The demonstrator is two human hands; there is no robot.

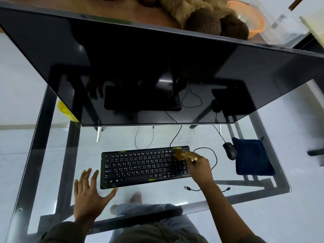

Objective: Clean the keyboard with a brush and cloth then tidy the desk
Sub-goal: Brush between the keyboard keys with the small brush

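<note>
The keyboard (pixel 140 167) is black with white legends and yellow-green patches along its edges. The brush (pixel 185 154) over its right end is pale wood with brown bristles. Right of the keyboard, the mouse (pixel 230 151) is black and the cloth (pixel 252 156) dark navy. The monitor (pixel 140 67) behind it is glossy black, and the surface (pixel 175 195) is clear glass on a dark frame.
</note>
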